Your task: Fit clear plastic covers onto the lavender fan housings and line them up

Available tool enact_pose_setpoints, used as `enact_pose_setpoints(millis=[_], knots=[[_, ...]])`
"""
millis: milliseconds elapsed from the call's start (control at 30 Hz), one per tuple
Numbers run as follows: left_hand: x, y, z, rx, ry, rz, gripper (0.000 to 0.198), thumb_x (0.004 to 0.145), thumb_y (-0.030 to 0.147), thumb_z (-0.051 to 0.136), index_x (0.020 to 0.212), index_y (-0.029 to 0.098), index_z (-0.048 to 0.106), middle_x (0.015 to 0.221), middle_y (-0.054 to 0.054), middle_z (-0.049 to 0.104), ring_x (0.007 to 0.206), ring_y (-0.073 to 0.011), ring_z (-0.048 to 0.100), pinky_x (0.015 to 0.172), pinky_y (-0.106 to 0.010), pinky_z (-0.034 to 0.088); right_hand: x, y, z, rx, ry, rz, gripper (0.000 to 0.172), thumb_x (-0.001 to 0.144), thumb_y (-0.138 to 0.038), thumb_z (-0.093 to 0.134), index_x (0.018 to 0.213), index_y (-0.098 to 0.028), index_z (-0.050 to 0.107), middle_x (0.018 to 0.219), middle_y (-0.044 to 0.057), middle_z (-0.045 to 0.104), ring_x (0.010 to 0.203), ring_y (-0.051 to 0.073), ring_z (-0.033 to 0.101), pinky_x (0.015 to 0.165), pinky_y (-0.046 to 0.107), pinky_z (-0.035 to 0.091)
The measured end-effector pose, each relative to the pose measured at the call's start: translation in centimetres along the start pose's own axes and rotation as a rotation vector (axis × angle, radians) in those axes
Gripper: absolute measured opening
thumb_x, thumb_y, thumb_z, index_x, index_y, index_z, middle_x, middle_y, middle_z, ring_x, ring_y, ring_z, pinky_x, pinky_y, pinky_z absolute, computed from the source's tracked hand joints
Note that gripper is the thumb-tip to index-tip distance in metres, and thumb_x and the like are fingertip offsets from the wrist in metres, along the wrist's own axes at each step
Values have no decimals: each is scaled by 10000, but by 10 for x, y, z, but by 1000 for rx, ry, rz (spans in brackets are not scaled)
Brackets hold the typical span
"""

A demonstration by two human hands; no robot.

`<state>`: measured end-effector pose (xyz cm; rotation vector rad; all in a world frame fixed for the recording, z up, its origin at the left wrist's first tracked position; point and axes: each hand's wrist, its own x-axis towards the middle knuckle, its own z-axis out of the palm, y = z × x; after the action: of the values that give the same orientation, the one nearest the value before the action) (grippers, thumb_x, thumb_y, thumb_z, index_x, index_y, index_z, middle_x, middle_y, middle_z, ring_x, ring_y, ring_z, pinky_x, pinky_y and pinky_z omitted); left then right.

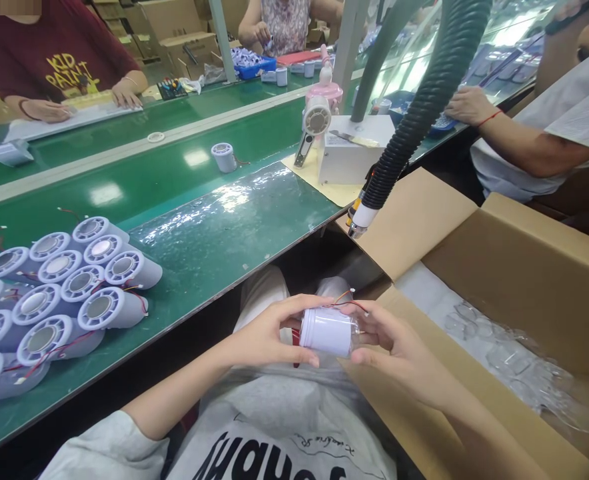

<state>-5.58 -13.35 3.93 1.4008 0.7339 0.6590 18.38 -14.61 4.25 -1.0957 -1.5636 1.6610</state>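
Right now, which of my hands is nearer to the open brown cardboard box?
Right. The right hand is beside the box, at the clear end of the pale lilac plastic cylinder; the left hand is farther left, holding the cylinder's other end.

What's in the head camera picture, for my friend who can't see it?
A person's left hand and right hand hold a pale lilac plastic cylinder. Similar cylinders sit grouped on a green worktop at left; an open brown cardboard box with clear plastic pieces stands at right.
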Motion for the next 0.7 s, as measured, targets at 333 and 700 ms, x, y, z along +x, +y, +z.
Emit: enact_pose_setpoints(millis=[333,700], knots=[[-1,1,0,58,4,43,738,686,237,823,1351,324,515,1358,-73,529,1226,-248,528,984,-374,493,4,0,2,180,-34,136,436,841,-501,674,1157,-241,526,1047,58,644,887,202,639,767,316,547],[-3,-2,0,42,-1,55,729,701,216,811,1349,364,513,1351,-48,522,1248,-228,513,1016,-355,477,9,4,13,384,-58,319,512,832,-672,582,925,-172,527,740,27,668,592,122,654,534,183,538]])
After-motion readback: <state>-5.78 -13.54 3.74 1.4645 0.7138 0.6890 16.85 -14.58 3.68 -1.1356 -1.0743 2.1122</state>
